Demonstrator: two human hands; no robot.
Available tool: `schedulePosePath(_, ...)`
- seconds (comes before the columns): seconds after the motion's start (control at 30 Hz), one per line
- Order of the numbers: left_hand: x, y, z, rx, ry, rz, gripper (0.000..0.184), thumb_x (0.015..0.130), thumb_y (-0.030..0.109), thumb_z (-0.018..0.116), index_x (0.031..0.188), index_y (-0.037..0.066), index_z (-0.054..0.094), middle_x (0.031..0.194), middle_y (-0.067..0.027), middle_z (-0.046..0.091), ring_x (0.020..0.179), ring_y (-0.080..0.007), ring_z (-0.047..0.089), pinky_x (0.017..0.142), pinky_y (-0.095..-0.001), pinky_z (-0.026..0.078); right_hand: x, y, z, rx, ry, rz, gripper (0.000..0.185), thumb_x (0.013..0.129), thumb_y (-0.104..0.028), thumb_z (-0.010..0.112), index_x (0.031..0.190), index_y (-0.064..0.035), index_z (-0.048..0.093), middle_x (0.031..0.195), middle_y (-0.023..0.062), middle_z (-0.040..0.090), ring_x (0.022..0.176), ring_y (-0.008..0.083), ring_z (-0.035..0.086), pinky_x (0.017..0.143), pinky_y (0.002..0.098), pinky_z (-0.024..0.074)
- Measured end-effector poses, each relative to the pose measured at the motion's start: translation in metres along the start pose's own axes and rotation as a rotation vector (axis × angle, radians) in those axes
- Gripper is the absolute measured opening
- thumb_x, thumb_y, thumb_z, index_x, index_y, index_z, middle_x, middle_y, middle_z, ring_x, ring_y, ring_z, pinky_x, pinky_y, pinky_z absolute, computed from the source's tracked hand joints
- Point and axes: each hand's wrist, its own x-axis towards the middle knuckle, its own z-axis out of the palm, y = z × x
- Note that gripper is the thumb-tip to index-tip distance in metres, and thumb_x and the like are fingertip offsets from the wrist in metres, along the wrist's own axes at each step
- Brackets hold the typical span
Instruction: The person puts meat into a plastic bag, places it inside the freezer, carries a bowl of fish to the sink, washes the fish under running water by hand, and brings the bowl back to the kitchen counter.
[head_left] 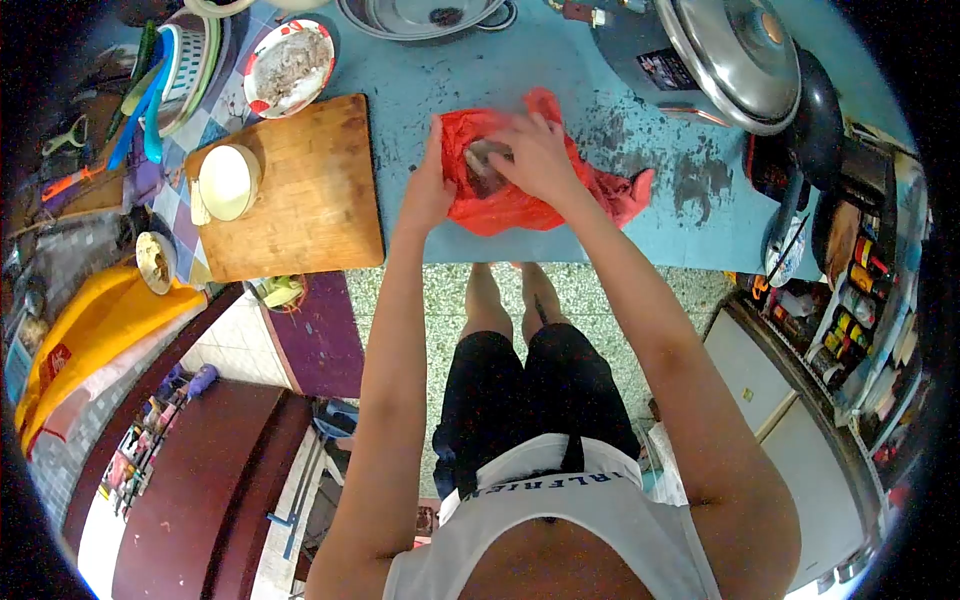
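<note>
A crumpled red plastic bag lies on the blue counter, its mouth turned up toward me. Inside the mouth shows something greyish and pale, too blurred to name. My left hand is closed on the bag's left edge, fingers upright along its side. Over the opening reaches my right hand, its thumb side at the grey contents and its fingers closed on the bag's far rim. Those fingertips are partly smeared by motion. To the right a loose end of the bag trails over the counter.
A wooden cutting board with a cream bowl lies left. Behind it stands a red-rimmed plate with pale powder. A metal basin sits at the back, and a lidded pan at back right. Dark wet patches mark the blue counter.
</note>
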Motion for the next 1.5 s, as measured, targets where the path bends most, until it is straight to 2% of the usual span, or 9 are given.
schedulePosePath(0.07, 0.013, -0.023, -0.002, 0.231, 0.162, 0.432, 0.082, 0.069, -0.002, 0.056, 0.137, 0.015, 0.016, 0.125, -0.0189, 0.042, 0.113, -0.0344, 0.041, 0.090, -0.0374, 0.038, 0.005, -0.002, 0.001, 0.009, -0.022, 0.037, 0.030, 0.068, -0.027, 0.063, 0.094, -0.0116, 0.062, 0.097, 0.0073, 0.054, 0.101, 0.0277, 0.045, 0.083, 0.0474, 0.0325)
schedulePosePath(0.2, 0.048, -0.018, -0.021, 0.512, 0.541, 0.345, 0.072, 0.073, 0.010, 0.059, 0.134, 0.010, 0.022, 0.115, -0.0212, 0.048, 0.098, -0.0339, 0.051, 0.080, -0.0349, 0.044, 0.010, -0.006, 0.000, -0.060, -0.061, 0.054, 0.026, 0.065, -0.025, 0.065, 0.087, -0.0122, 0.063, 0.097, 0.0080, 0.054, 0.101, 0.0268, 0.046, 0.084, 0.0475, 0.0317)
schedulePosePath(0.27, 0.071, 0.023, -0.027, -0.395, 0.590, 0.014, 0.071, 0.076, 0.026, 0.062, 0.133, 0.009, 0.024, 0.110, -0.0208, 0.049, 0.096, -0.0273, 0.052, 0.077, -0.0320, 0.046, 0.013, -0.009, 0.002, -0.077, -0.088, 0.039, 0.027, 0.063, -0.025, 0.067, 0.086, -0.0107, 0.062, 0.095, 0.0090, 0.055, 0.100, 0.0268, 0.046, 0.083, 0.0468, 0.0321)
schedulePosePath(0.4, 0.111, 0.062, -0.042, -0.796, 0.402, 0.001, 0.079, 0.076, 0.025, 0.063, 0.133, 0.004, 0.012, 0.111, -0.0198, 0.047, 0.081, -0.0268, 0.058, 0.065, -0.0350, 0.049, 0.011, -0.019, 0.001, -0.219, -0.091, 0.035, 0.024, 0.061, -0.023, 0.068, 0.080, -0.0099, 0.063, 0.088, 0.0063, 0.057, 0.093, 0.0230, 0.050, 0.083, 0.0456, 0.0319)
schedulePosePath(0.53, 0.143, 0.056, -0.042, -0.996, 0.402, 0.008, 0.051, 0.078, 0.006, 0.052, 0.122, -0.001, 0.027, 0.106, -0.0255, 0.047, 0.076, -0.0313, 0.060, 0.062, -0.0389, 0.054, 0.003, -0.022, -0.003, -0.226, -0.081, 0.012, 0.028, 0.060, -0.023, 0.068, 0.083, -0.0091, 0.062, 0.089, 0.0061, 0.057, 0.094, 0.0228, 0.049, 0.085, 0.0444, 0.0310)
schedulePosePath(0.93, 0.116, 0.048, -0.058, -0.675, 0.105, -0.023, 0.043, 0.078, 0.005, 0.050, 0.114, -0.009, 0.034, 0.090, -0.0217, 0.056, 0.063, -0.0283, 0.062, 0.053, -0.0316, 0.055, -0.033, -0.033, 0.001, 0.273, 0.093, 0.343, 0.026, 0.062, -0.017, 0.067, 0.086, -0.0092, 0.059, 0.084, 0.0101, 0.057, 0.084, 0.0267, 0.054, 0.075, 0.0389, 0.0409)
schedulePosePath(1.0, 0.111, 0.040, -0.068, -0.703, -0.095, 0.022, 0.053, 0.078, 0.013, 0.057, 0.120, -0.007, 0.031, 0.097, -0.0185, 0.055, 0.071, -0.0256, 0.062, 0.059, -0.0322, 0.054, -0.038, -0.040, 0.003, 0.400, 0.251, 0.416, 0.024, 0.064, -0.013, 0.066, 0.085, -0.0054, 0.057, 0.082, 0.0116, 0.058, 0.079, 0.0293, 0.055, 0.068, 0.0363, 0.0446)
schedulePosePath(1.2, 0.103, 0.015, -0.081, -0.416, -0.157, 0.076, 0.074, 0.075, 0.036, 0.065, 0.127, -0.005, 0.031, 0.110, -0.0152, 0.052, 0.105, -0.0199, 0.050, 0.079, -0.0347, 0.045, -0.048, -0.047, 0.016, 1.019, 0.488, 0.529, 0.013, 0.078, -0.011, 0.064, 0.084, -0.0039, 0.055, 0.080, -0.0027, 0.055, 0.077, 0.0073, 0.050, 0.070, 0.0228, 0.0422)
schedulePosePath(1.5, 0.080, -0.044, -0.025, -0.232, -0.317, 0.162, 0.055, 0.067, 0.021, 0.070, 0.112, -0.002, 0.046, 0.102, -0.0161, 0.057, 0.095, -0.0259, 0.055, 0.081, -0.0341, 0.043, -0.005, -0.056, -0.019, 1.147, 0.695, 0.682, 0.020, 0.078, -0.020, 0.063, 0.087, -0.0025, 0.059, 0.081, -0.0006, 0.057, 0.074, 0.0076, 0.051, 0.069, 0.0223, 0.0407)
